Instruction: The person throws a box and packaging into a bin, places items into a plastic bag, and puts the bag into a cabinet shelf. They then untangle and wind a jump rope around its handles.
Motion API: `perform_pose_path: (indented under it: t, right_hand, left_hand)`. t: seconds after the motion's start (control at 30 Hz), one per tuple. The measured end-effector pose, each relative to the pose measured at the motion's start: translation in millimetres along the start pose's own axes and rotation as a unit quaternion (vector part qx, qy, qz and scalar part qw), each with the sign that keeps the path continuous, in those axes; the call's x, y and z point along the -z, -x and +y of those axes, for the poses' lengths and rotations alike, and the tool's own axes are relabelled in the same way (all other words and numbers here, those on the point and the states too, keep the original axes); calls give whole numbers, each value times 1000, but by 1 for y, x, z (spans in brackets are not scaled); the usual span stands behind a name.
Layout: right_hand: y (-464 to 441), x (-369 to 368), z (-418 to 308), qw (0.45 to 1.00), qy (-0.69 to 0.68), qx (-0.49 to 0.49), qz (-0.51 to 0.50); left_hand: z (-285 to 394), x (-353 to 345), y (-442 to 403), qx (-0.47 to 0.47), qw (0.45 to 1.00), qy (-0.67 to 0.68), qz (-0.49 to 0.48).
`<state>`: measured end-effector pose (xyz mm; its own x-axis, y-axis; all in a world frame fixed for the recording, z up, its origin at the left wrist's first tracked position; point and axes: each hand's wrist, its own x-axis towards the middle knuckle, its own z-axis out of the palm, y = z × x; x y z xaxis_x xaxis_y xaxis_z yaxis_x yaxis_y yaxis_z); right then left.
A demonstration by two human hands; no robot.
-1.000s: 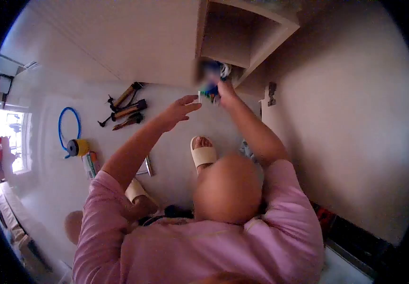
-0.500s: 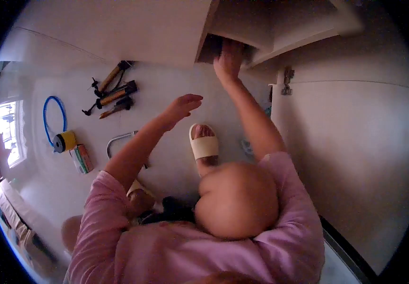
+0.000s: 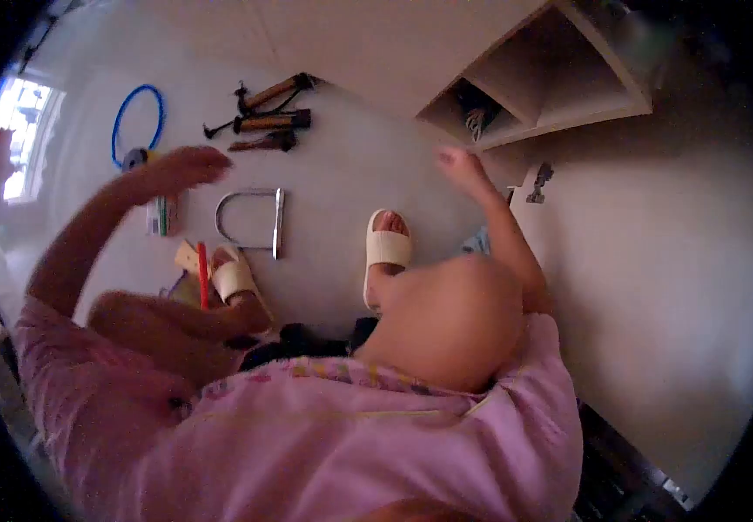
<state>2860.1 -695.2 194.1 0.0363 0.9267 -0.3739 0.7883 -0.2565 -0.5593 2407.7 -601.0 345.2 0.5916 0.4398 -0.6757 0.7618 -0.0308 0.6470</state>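
Note:
My left hand (image 3: pixel 187 170) hovers over the floor at the left, fingers stretched out and slightly blurred, with nothing visible in it. Under its wrist lies a partly covered yellow and black spool (image 3: pixel 137 158) joined to a loop of blue hose (image 3: pixel 162 109). Near it is a small green and white box (image 3: pixel 164 216). My right hand (image 3: pixel 462 165), smeared by motion, is just below the cabinet opening; its fingers cannot be made out. A pale coiled bundle (image 3: pixel 476 122) shows inside the dark lower compartment of the cabinet (image 3: pixel 568 122).
Several black and gold hand pumps (image 3: pixel 272 120) lie on the floor. A metal U-shaped lock (image 3: pixel 279 224) rests nearby, left of my slippered foot (image 3: pixel 389 248). A red strip (image 3: pixel 203 274) is beside my other foot. The cabinet door (image 3: pixel 638 287) stands open at the right.
My right hand has come out of the cabinet compartment and down. My left hand has swung left, towards the spool. The view has shifted, showing more of the lock and the compartments.

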Motion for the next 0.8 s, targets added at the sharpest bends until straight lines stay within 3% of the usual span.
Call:
perform_pose_path:
  t: [0.03, 0.07, 0.1, 0.17, 0.2, 0.27, 0.4, 0.43, 0.5, 0.53, 0.57, 0.6, 0.63, 0.7, 0.77, 0.8]
  right_hand:
    - [14, 1, -13, 999, -3, 21, -27]
    - [27, 1, -26, 998, -7, 41, -55]
    - [38, 1, -38, 995, -12, 60, -83]
    - [54, 26, -78, 991, 8, 27, -133]
    - [59, 37, -95, 988, 17, 8, -155]
    - [53, 52, -103, 984, 60, 96, -141]
    - [85, 88, -155, 945, 224, 209, -114]
    - [101, 97, -180, 943, 232, 187, -146]
    - [137, 100, -231, 930, 251, 156, -219]
    - [141, 95, -238, 911, 279, 226, -204]
    - [140, 91, -242, 882, 300, 308, -194]
    - [141, 82, -257, 881, 287, 322, -193]
    - [144, 75, -269, 883, 272, 329, -194]
    - [148, 54, -292, 915, 229, 277, -181]
    - [140, 29, -289, 942, 157, 237, -178]
    - [131, 24, -282, 929, 210, 240, -189]
  left_hand:
    - [-14, 14, 34, -30, 999, -20, 33]
    - [6, 16, 70, 79, 990, -17, 118]
    - [-41, 23, 93, 42, 980, -16, 195]
    - [-50, 22, 151, 101, 957, 78, 261]
    - [-55, 9, 176, 79, 942, 114, 307]
    - [-76, -27, 213, 61, 911, 171, 371]
    - [-189, -146, 238, 72, 859, 301, 407]
    - [-198, -186, 243, 77, 825, 355, 432]
    - [-229, -251, 232, 209, 793, 367, 440]
    - [-318, -303, 216, 59, 770, 434, 464]
    - [-283, -326, 212, 112, 758, 402, 501]
    - [-251, -342, 216, 249, 784, 196, 534]
    - [-213, -349, 223, 223, 767, 248, 548]
    - [-256, -400, 194, 256, 771, 96, 575]
    - [-251, -425, 190, 265, 766, 55, 583]
    - [-254, -429, 190, 265, 773, 65, 573]
